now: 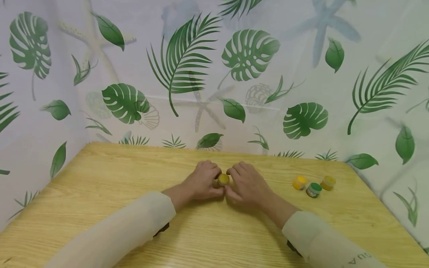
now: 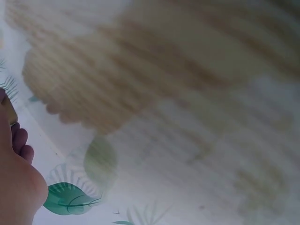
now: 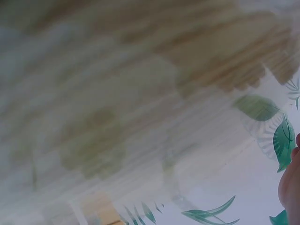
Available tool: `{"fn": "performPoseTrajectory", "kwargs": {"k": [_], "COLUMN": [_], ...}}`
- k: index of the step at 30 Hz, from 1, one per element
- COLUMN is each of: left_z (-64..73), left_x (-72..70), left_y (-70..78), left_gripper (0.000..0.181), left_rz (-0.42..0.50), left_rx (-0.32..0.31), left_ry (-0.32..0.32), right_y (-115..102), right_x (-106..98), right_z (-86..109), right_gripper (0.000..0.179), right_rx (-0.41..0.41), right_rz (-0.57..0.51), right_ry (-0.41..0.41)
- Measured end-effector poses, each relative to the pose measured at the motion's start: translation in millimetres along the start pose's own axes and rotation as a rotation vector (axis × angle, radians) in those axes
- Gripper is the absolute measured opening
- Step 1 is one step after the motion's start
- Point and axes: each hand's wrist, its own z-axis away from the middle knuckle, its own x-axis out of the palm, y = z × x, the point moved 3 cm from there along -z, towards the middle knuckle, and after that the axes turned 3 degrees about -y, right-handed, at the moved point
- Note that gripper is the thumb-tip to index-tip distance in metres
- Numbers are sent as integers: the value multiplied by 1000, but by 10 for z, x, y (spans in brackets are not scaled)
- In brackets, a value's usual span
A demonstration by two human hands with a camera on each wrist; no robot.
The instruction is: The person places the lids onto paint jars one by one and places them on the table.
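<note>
A small jar with an olive-yellow lid [image 1: 223, 179] is upright at the middle of the table, between the two hands. My left hand [image 1: 202, 181] grips its left side with bent fingers and thumb. From the right, my right hand [image 1: 249, 184] holds it too, thumb at the near side and fingertips at the far side. At the left edge of the left wrist view, part of the left hand [image 2: 21, 180] shows beside a yellowish bit of the jar [image 2: 10, 110]. Only a sliver of the right hand [image 3: 291, 185] enters the right wrist view.
To the right on the wood-grain table [image 1: 134, 163] stand a jar with an orange lid [image 1: 299, 182], one with a green lid [image 1: 314, 190] and one with an olive-yellow lid [image 1: 328, 182]. A leaf-patterned sheet [image 1: 201, 115] rises behind and at both sides of the table.
</note>
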Motion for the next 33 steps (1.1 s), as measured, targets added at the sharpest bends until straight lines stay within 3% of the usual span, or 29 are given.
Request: {"fn": "performPoseTrajectory", "kwargs": {"k": [4, 7, 10, 12, 15, 17, 19, 25, 33], "left_z": [0, 3, 11, 20, 31, 26, 18, 11, -19], "left_x": [-27, -27, -7, 15, 41, 53, 52, 24, -16], "left_y": [10, 24, 22, 16, 7, -4, -18, -39, 1], "left_gripper": [34, 35, 35, 35, 35, 35, 35, 33, 33], "left_rz": [24, 18, -14, -28, -26, -30, -34, -19, -22], "left_rx": [4, 13, 3, -9, -27, -40, -53, -41, 0], "left_ry": [23, 12, -26, -64, -116, -134, -142, -103, -98], "right_y": [-1, -16, -41, -53, -59, -58, -54, -47, -43], "right_x": [10, 39, 68, 97, 134, 142, 120, 52, 13], "right_z": [-32, -50, -58, -55, -41, -38, -47, -66, -96], "right_gripper": [32, 28, 26, 24, 24, 26, 28, 28, 34], "right_rx": [-25, -49, -24, 63, 261, 360, 344, 63, 51], "right_rz": [-11, -22, -87, -203, -414, -485, -438, -104, -68], "right_ry": [25, 47, 29, -33, -143, -186, -182, -38, -41]}}
